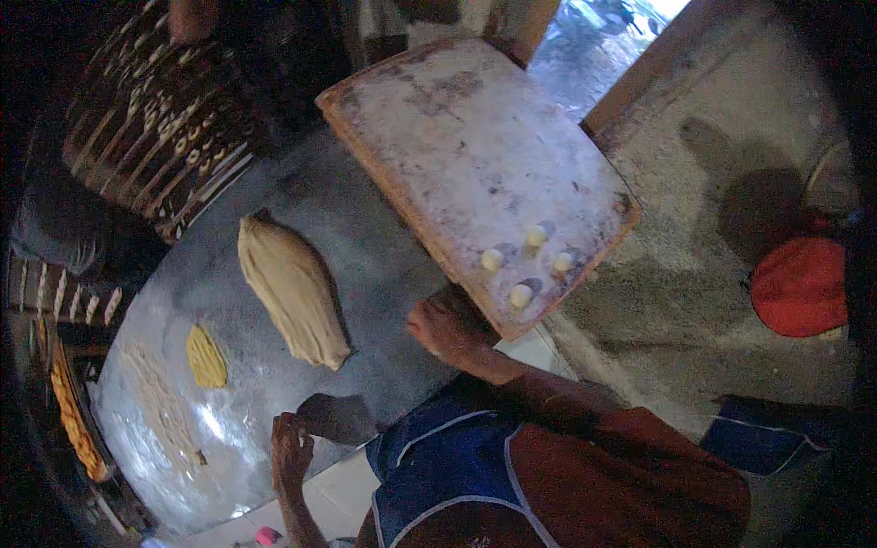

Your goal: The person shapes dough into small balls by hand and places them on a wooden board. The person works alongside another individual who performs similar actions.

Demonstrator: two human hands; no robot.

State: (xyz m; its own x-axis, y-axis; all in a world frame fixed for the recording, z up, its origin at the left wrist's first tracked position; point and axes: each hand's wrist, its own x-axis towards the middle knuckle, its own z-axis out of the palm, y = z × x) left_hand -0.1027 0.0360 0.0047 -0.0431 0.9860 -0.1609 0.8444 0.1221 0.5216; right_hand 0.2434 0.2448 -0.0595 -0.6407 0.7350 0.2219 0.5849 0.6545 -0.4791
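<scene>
1. Four small pale dough balls [528, 265] sit near the low corner of a floured wooden board [457, 137], which rests tilted with its near edge over the round metal desk [384, 265].
2. The right hand [438, 327] lies on the desk just beside the board's lower corner, fingers curled loosely downward; whether it touches the board I cannot tell, and it grips nothing that shows.
3. The left hand [290, 449] is closed into a loose fist at the desk's near rim; something small may be pinched inside, but the fingers hide it.
4. A long tan mass of dough [292, 290] lies mid-desk, well apart from both hands, with a small yellow piece [206, 356] near it to the left.
5. Risk, as I judge it: the balls sit close to the board's edge, so a nudge to that corner from the right hand could roll them onto the floor [694, 301].
6. The big dough could pick up grit if dragged across the smeared desk.
7. Hard to read: the dark patterned cloth [155, 119] at upper left, the red round thing [802, 285] at right, and the orange strip [73, 420] at the rim, all dim and bent by the lens.
</scene>
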